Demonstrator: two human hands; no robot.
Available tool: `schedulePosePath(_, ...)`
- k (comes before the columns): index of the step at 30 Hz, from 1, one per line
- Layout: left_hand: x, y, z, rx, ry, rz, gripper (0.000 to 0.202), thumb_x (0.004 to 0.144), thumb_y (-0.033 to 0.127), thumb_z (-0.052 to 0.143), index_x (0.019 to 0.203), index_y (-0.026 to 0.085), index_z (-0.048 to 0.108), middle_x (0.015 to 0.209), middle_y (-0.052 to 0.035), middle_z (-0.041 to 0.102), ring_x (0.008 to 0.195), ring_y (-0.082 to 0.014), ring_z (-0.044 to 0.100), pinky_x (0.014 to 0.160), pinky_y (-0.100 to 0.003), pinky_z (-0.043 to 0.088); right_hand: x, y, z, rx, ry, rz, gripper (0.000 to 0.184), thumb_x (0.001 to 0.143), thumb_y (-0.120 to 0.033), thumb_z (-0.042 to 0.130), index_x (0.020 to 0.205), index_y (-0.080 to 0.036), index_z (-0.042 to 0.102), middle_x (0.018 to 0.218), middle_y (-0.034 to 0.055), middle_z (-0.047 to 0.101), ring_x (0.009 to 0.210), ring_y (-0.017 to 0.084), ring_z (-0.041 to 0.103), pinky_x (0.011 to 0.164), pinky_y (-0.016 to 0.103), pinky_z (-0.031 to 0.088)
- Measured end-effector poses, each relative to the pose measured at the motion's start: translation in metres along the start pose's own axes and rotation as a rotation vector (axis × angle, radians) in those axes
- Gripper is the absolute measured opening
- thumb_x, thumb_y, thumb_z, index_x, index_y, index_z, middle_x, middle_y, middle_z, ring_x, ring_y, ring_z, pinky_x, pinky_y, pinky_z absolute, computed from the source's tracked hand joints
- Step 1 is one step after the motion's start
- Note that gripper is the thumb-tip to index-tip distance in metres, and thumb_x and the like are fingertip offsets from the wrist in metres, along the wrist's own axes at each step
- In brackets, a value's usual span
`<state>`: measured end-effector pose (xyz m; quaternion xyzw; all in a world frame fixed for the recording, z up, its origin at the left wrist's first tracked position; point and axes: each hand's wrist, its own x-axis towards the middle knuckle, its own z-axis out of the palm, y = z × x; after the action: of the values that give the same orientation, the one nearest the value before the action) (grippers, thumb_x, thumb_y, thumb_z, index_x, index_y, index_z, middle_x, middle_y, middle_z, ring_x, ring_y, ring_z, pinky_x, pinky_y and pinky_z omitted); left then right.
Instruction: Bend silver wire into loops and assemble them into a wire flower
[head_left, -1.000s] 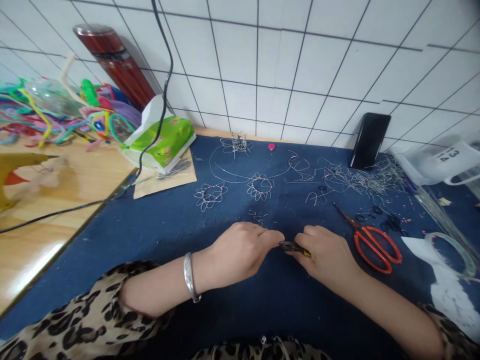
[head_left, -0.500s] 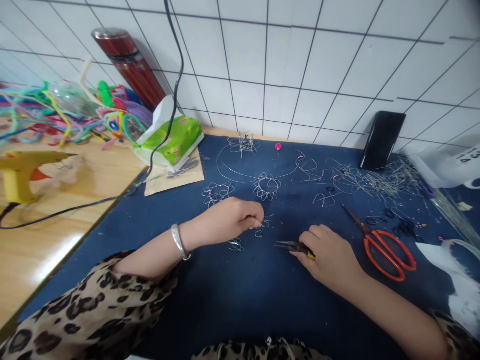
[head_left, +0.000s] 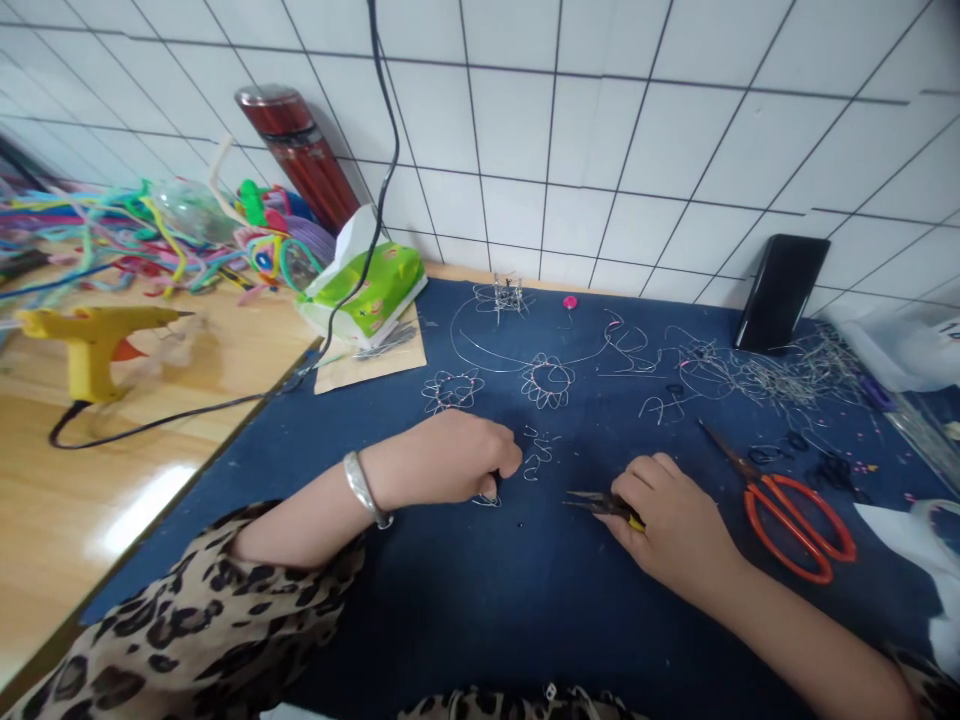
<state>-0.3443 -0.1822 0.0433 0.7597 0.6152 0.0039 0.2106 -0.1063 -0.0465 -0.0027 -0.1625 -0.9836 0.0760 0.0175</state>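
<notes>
Left hand (head_left: 454, 455): is reaching in at the centre of the frame, a silver bracelet (head_left: 362, 490) circling its wrist; the fingers are curling inward, but I cannot tell whether they are gripping anything, the tips being partly hidden.
Wire loops (head_left: 487, 501): are lying at the centre, just under the left thumb and partly covered by it.
Right hand (head_left: 671, 515): is holding right of centre, its fingers closing firmly around the pliers.
Pliers (head_left: 600, 505): are pointing toward the left of the frame, their slim jaws standing slightly apart, a yellow grip showing.
Bent wire pieces (head_left: 538, 455): are lying loose at the centre, between the two hands and slightly above them.
Left wire flower (head_left: 454, 377): is lying just above the left hand.
Right wire flower (head_left: 549, 393): is lying flat beside it, toward the right.
Scissors (head_left: 759, 483): are lying at the right, orange handles toward the lower right.
Wire tangle (head_left: 780, 373): is spreading across the right of the frame, below a dark phone (head_left: 782, 293) that is leaning against the tiled wall.
Glue gun (head_left: 90, 348): is resting at the left, on bare wood.
Tissue pack (head_left: 379, 295): is sitting left of centre, below a red flask (head_left: 304, 155).
Tabletop (head_left: 465, 620): is showing a dark blue covering beneath the wirework.
</notes>
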Motion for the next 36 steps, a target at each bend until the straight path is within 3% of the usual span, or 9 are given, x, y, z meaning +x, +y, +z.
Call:
schedulePosePath(5,0.002,0.004,0.008,0.037,0.01,0.032,0.011,0.074,0.01,0.055,0.071,0.019,0.06,0.075,0.0017,0.062,0.069,-0.0136,0.057,0.056,-0.024,0.034,0.001,0.001,0.001,-0.002,-0.015,0.0,0.017,0.081,-0.035,0.054,0.073,-0.019,0.051,0.079,0.0033,0.051,0.078,0.018,0.043,0.061,0.028,0.034)
schedulePosePath(9,-0.001,0.006,0.004,0.01,0.036,0.054,0.01,0.074,0.011,0.052,0.07,0.018,0.058,0.074,0.0011,0.062,0.066,-0.0136,0.056,0.056,-0.025,0.035,0.001,0.002,0.001,0.007,-0.014,-0.009,0.017,0.08,-0.035,0.054,0.074,-0.019,0.052,0.079,0.0035,0.051,0.077,0.018,0.043,0.062,0.028,0.033)
schedulePosePath(17,0.005,0.014,-0.005,-0.332,0.025,0.196,0.023,0.077,0.005,0.049,0.087,0.018,0.064,0.081,-0.0009,0.065,0.074,-0.012,0.058,0.068,-0.022,0.041,0.002,0.004,0.002,0.024,-0.008,-0.037,0.015,0.079,-0.033,0.055,0.073,-0.019,0.053,0.078,0.0031,0.051,0.077,0.018,0.043,0.066,0.03,0.034)
schedulePosePath(21,0.012,0.018,-0.001,-0.691,0.055,0.014,0.015,0.08,0.016,0.051,0.084,0.017,0.066,0.076,-0.0011,0.063,0.068,-0.011,0.058,0.062,-0.021,0.043,0.0,0.004,0.002,0.013,0.05,-0.074,0.014,0.079,-0.031,0.056,0.073,-0.018,0.055,0.076,0.003,0.052,0.075,0.017,0.042,0.067,0.03,0.033)
schedulePosePath(25,0.021,0.023,0.008,-1.144,0.028,-0.229,0.017,0.08,0.03,0.054,0.082,0.015,0.062,0.07,-0.0005,0.06,0.059,-0.0099,0.056,0.049,-0.018,0.04,-0.003,0.006,-0.001,-0.08,0.231,-0.104,0.014,0.08,-0.031,0.054,0.078,-0.018,0.059,0.075,0.0037,0.053,0.074,0.017,0.043,0.069,0.031,0.033)
schedulePosePath(30,0.028,0.03,0.018,-1.404,0.011,-0.247,0.017,0.079,0.03,0.057,0.076,0.013,0.058,0.071,-0.0015,0.061,0.059,-0.0089,0.056,0.047,-0.017,0.038,-0.006,0.01,-0.007,-0.202,0.395,-0.155,0.015,0.078,-0.031,0.056,0.084,-0.018,0.06,0.075,0.0039,0.055,0.073,0.017,0.043,0.068,0.032,0.033)
schedulePosePath(36,0.029,0.031,0.018,-1.398,0.058,-0.211,0.014,0.082,0.026,0.052,0.079,0.014,0.058,0.077,-0.0021,0.063,0.064,-0.0095,0.058,0.049,-0.018,0.039,-0.005,0.01,-0.007,-0.166,0.42,-0.151,0.014,0.077,-0.03,0.058,0.083,-0.018,0.061,0.075,0.0038,0.055,0.073,0.017,0.044,0.068,0.031,0.034)
